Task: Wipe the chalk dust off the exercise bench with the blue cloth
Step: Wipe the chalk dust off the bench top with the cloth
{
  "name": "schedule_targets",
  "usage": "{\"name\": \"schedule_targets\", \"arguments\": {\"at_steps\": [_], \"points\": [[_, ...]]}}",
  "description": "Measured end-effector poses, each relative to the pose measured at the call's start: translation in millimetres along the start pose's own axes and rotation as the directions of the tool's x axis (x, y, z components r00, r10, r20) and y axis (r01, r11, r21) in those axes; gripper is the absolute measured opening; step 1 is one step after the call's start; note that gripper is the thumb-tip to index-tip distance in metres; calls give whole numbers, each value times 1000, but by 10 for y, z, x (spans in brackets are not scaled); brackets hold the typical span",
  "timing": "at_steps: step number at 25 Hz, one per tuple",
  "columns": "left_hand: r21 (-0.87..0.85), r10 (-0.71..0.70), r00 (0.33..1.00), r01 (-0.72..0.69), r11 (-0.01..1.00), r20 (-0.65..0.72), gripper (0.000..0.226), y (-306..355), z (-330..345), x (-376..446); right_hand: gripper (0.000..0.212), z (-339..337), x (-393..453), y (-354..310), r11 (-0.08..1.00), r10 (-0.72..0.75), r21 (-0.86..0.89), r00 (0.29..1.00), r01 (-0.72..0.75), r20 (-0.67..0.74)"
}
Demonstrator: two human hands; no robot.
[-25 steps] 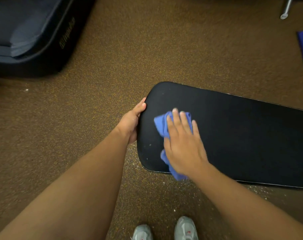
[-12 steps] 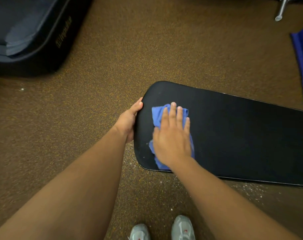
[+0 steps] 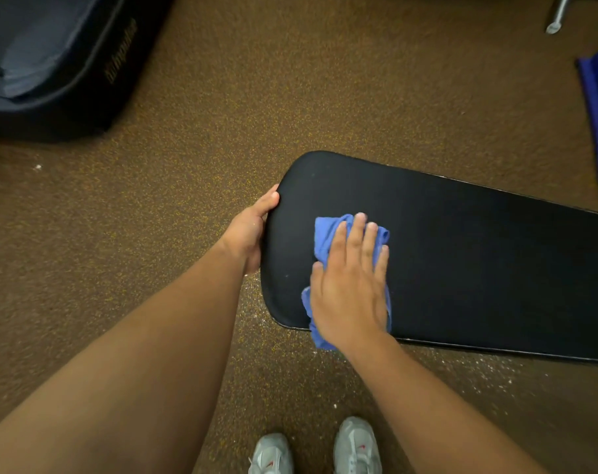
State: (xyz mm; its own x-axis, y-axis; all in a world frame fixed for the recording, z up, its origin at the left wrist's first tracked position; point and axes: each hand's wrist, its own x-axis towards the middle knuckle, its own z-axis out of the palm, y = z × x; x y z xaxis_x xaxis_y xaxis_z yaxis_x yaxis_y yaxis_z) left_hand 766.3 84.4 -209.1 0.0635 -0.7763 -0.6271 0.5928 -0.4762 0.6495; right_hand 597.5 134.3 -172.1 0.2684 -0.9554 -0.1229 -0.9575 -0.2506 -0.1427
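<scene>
Presses the right hand [image 3: 350, 285] flat onto the blue cloth [image 3: 328, 230], fingers stretched out and lying close together, palm down. Clamps on nothing there; merely bears down, probably to spread a wide patch of fabric against the pad at once.

Holds the cloth bunched under that palm at the near-left end of the exercise bench [image 3: 478, 268], with one fold poking out past the fingertips and another hanging over the near edge toward the floor [image 3: 154, 234].

Grips the rounded end of the bench with the left hand [image 3: 248, 230] — thumb on top, remaining fingers curled under the edge and out of sight, closed on the padding. Seems meant to steady the bench against the push of the wiping.

Leaves a black pad looking mostly clean, with a few pale specks [image 3: 287, 276] between the two hands and one more near the far corner. Shows white chalk dust [image 3: 489, 371] scattered on the brown floor just below the near edge, hinting at strokes drawn toward that edge.

Sets the grey shoes [image 3: 357, 446] close to the bench, behind the working hand, for reach and weight over the cloth.

Appears well along at this end — cannot tell about the stretch cut off at the right. Calls next for a pass over the specks beside the left hand.
</scene>
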Motion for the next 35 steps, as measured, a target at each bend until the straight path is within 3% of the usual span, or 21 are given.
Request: {"name": "schedule_targets", "arguments": {"at_steps": [3,4,5,7,9,11,13,14,16,19,21,23,25,28,30,32,35], "points": [[-23,-5,1000,5,1000,-8,39,2,27,-30,69,74,-453,89,935,-345,-65,936,350,68],[-25,-11,1000,11,1000,-8,39,5,18,-32,69,59,-604,288,922,-371,-77,924,379,97],[-22,-18,1000,18,1000,-16,39,9,12,-42,68,28,-678,512,935,-335,-89,937,344,97],[-8,-15,1000,15,1000,-16,38,23,29,-61,65,-34,-574,796,992,-104,-72,994,106,33],[-5,-7,1000,7,1000,-17,38,11,22,-50,68,-38,-247,691,995,96,-24,995,-95,19],[6,-21,999,21,1000,-29,40,-1,18,-43,69,-33,-117,312,1000,22,5,999,-23,38],[-2,-52,998,52,999,-32,44,-6,1,-21,68,31,-311,94,972,-233,-34,972,234,41],[-6,-62,997,62,998,-37,45,-2,5,-22,68,37,-468,113,935,-348,-46,935,351,70],[-1,-47,998,47,999,-41,42,-3,23,-35,67,11,-578,323,900,-421,-69,899,431,119],[-14,-30,999,30,999,-42,42,-29,12,-20,68,-15,-43,199,981,-184,-58,983,184,5],[-34,-57,998,56,998,-16,48,-39,-24,8,68,-23,279,-173,995,-93,24,995,92,39],[-78,-95,995,95,992,-1,53,-28,-45,25,70,41,106,-338,955,-292,-27,952,296,90],[-85,-112,994,112,990,3,51,-13,-40,16,70,7,-277,-129,865,-490,-55,862,500,131],[-53,-77,997,76,996,-7,45,-14,-55,14,67,-31,-125,256,912,-397,-77,914,403,83],[-36,-63,998,63,997,-1,45,-21,-41,12,65,-63,515,100,979,-196,-47,980,197,19],[-30,-51,999,52,998,17,44,-42,-35,0,64,-124,1042,-197,996,-88,20,994,86,70],[-40,-22,999,23,999,26,40,-30,-25,1,66,-62,885,-325,940,-332,-56,940,336,73]]}}
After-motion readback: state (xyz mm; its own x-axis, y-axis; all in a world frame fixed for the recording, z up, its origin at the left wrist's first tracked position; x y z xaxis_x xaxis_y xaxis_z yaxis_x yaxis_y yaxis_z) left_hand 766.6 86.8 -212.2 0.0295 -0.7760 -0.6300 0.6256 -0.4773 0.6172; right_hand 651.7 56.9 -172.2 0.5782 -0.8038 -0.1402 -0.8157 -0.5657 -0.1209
